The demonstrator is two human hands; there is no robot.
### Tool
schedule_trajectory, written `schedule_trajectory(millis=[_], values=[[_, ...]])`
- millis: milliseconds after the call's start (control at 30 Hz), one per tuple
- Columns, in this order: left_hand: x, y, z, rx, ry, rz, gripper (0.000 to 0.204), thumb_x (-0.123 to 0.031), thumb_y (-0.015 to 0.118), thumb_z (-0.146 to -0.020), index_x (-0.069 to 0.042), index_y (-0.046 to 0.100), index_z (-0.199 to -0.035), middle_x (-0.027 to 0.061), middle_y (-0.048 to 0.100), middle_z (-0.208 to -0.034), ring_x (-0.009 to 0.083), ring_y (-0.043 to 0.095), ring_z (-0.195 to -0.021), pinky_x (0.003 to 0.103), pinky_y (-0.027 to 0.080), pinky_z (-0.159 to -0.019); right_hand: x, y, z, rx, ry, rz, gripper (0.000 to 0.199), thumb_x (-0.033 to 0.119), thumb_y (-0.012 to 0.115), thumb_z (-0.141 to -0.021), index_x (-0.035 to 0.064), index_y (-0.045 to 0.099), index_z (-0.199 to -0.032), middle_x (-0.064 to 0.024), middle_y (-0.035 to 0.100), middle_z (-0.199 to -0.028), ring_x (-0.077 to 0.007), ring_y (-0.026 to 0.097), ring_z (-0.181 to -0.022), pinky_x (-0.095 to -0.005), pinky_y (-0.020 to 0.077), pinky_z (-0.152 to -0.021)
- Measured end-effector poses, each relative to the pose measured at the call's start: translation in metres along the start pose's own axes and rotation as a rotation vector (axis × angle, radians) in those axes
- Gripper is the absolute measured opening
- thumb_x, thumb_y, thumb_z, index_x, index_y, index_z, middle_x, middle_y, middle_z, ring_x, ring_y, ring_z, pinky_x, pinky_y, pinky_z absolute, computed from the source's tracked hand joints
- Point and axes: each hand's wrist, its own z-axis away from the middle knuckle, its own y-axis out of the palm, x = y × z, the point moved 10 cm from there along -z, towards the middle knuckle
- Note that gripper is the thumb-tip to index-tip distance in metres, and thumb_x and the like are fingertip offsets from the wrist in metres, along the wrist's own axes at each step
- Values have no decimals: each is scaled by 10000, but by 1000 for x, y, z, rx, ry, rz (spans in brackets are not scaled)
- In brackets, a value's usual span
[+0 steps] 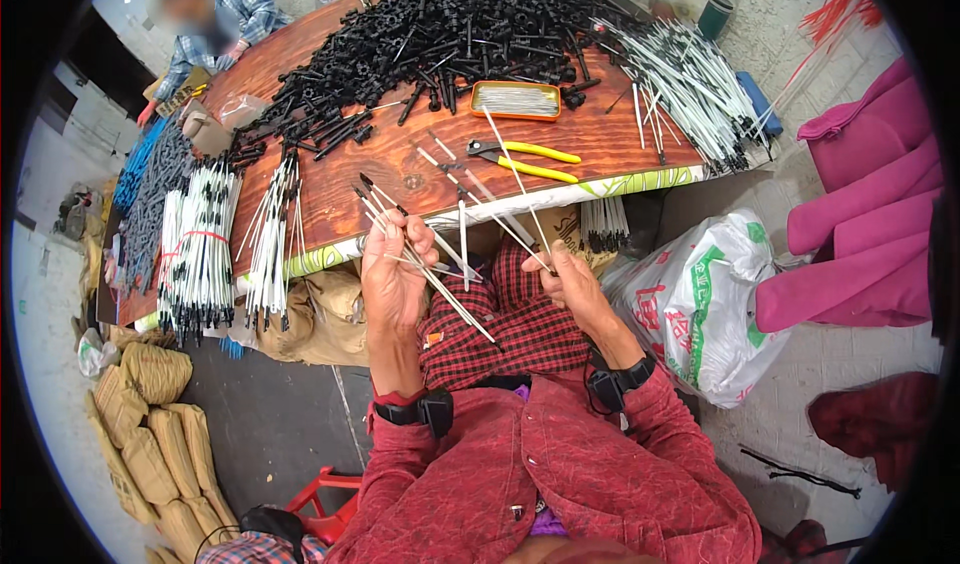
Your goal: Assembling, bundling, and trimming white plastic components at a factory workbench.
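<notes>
My left hand point(398, 269) is closed around several thin white rods with black ends point(448, 299), which slant across in front of my lap. To the right, the fingers of my right hand point(573, 284) pinch one thin white rod point(515, 169) near its lower end; it points up over the table. Between my hands, more white rods point(463, 234) stick out at the table's near edge, and what supports them is hard to make out. Pliers with yellow handles point(545, 171) lie just beyond, beside an orange tin point(514, 119) holding many thin metal pins point(515, 100).
Black plastic parts point(430, 39) are heaped on the wooden table point(365, 179). White rod bundles point(205, 239) stand at left, with a loose rod pile point(690, 79) at right. A white plastic bag point(700, 314) sits beside my right arm. Another person point(235, 19) works at far left.
</notes>
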Motion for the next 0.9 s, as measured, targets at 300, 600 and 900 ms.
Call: schedule_trajectory(millis=[300, 600, 900], values=[[7, -22, -14, 76, -104, 203, 110, -162, 498, -1037, -76, 485, -1104, 6, 425, -818, 66, 381, -648, 180, 315, -495, -27, 22, 0, 303, 288, -638, 337, 374, 479, -1045, 62, 602, -1013, 80, 306, -606, -38, 294, -498, -190, 279, -460], [-7, -3, -2, 99, -98, 166, 114, -161, 467, -1049, -82, 474, -1130, 9, 428, -810, 66, 392, -648, 173, 351, -493, 11, 32, 13, 385, 29, -418, 233, 304, 561, -1015, 72, 583, -1028, 56, 372, -596, -45, 351, -477, -198, 341, -456], [1, -12, -4, 24, -50, 70, 133, -204, 459, -1053, -99, 492, -1128, 80, 575, -942, 115, 505, -735, 197, 403, -518, 16, 37, 18, 344, -7, -230, 177, 238, 586, -1008, 84, 537, -1080, 46, 428, -645, -45, 403, -494, -206, 386, -470]])
